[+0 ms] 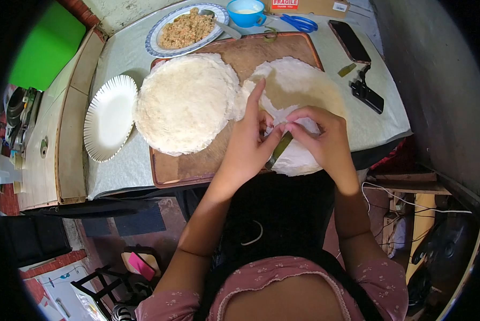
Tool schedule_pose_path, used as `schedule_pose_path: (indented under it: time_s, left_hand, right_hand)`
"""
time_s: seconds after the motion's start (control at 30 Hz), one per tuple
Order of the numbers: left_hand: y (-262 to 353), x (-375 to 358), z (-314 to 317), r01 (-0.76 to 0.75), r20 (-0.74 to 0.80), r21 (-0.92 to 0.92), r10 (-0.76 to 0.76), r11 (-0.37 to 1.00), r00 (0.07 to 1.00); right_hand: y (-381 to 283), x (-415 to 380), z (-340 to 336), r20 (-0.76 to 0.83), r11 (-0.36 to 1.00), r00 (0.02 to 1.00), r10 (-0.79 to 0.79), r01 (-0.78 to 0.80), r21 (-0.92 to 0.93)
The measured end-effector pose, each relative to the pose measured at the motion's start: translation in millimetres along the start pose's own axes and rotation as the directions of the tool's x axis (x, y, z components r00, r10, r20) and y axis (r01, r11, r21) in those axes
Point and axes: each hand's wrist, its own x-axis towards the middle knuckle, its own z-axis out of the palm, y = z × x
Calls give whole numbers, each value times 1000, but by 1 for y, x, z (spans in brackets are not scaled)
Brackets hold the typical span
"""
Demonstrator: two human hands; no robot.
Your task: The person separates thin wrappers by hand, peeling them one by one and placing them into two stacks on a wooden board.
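Over the right side of the brown wooden board (208,174), both hands pinch a thin white wrapper sheet (296,158). My left hand (253,136) holds its edge between thumb and curled fingers, with the index finger pointing up. The thumb and fingers of my right hand (325,134) meet there too, closed on the sheet. Just below the fingertips lies a long green piece (284,145), perhaps a chili pepper, partly hidden by the left thumb. Beyond the hands more thin round wrappers (288,75) are spread. To the left is a thick round stack of wrappers (186,104).
Behind the board stand an oval plate of minced filling (189,29) with a spoon and a blue cup (246,13). Blue scissors (299,22) lie nearby. A white paper plate (110,117) is at left; a phone (349,41) and black device (367,96) at right.
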Motion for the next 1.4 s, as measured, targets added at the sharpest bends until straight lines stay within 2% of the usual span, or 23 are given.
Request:
schedule_pose_path:
  time_s: [0.3, 0.4, 0.47, 0.53, 0.57, 0.6, 0.67, 0.73, 0.77, 0.8, 0.83, 0.87, 0.9, 1.0, 1.1, 1.2, 1.33, 1.4]
  left_hand:
    - [-5, 1, 3, -10, -16, -23, 10, 1000, 1000]
    - [0, 0, 0, -6, -12, 17, 6, 1000, 1000]
    - [1, -1, 0, -7, -13, 39, 8, 999, 1000]
    - [-1, 0, 1, -22, -23, 36, 22, 999, 999]
    - [-3, 0, 1, -25, -23, 35, 26, 999, 999]
    - [-4, 0, 2, -29, -24, 33, 29, 999, 999]
    - [-4, 0, 1, -27, -23, 33, 27, 999, 999]
    - [0, -1, 0, -11, -17, 41, 12, 999, 1000]
    - [0, -1, 1, -7, -25, 33, 8, 999, 1000]
    - [1, -1, 2, -3, -31, 26, 4, 1000, 1000]
    - [1, -1, 2, -1, -36, 19, 1, 1000, 999]
    - [-2, 0, 2, -13, -34, -7, 12, 1000, 999]
    - [-9, 1, 2, -24, -34, -31, 23, 999, 999]
    - [-5, -2, -1, 16, -19, -56, -18, 998, 1000]
    - [-6, -2, -2, 24, -10, -106, -25, 994, 1000]
    - [-10, -2, 0, -2, -23, -126, -1, 992, 1000]
    - [-10, -2, 1, -29, -37, -138, 24, 990, 999]
    - [-7, -3, 0, -20, -38, -142, 15, 990, 999]
  right_hand:
    - [1, 2, -3, 34, 998, 999, 28, -26, -53]
    - [20, 0, -8, -62, 916, 996, 67, -37, 401]
    - [38, -3, -34, -146, 890, 968, 202, -120, 439]
    - [46, -3, -63, -340, 883, 911, 233, -51, 467]
    - [51, -5, -74, -492, 890, 815, 306, -60, 453]
    - [54, -3, -83, -620, 928, 712, 330, -124, 352]
    - [58, -6, -82, -769, 985, 619, 159, -50, 164]
    - [33, -6, -69, -738, 1000, 675, -15, 4, -17]
    - [7, -12, -57, -631, 995, 771, -88, 38, -92]
    - [0, -25, -47, -426, 985, 900, -92, 20, -170]
    - [-8, -34, -38, -200, 968, 977, -73, 22, -248]
    - [-19, -37, -27, 30, 959, 988, -150, 153, -239]
    - [-30, -36, -15, 258, 940, 940, -223, 277, -198]
    - [-29, -40, 15, 221, 959, 951, -216, 250, -138]
    - [-30, -39, 17, 91, 951, 958, -271, 281, -132]
    - [-29, -37, 13, 44, 971, 979, -201, 205, -126]
    - [-26, -36, 15, -184, 1000, 983, 5, -5, 3]
    - [-24, -38, 15, -201, 982, 968, 152, -124, 144]
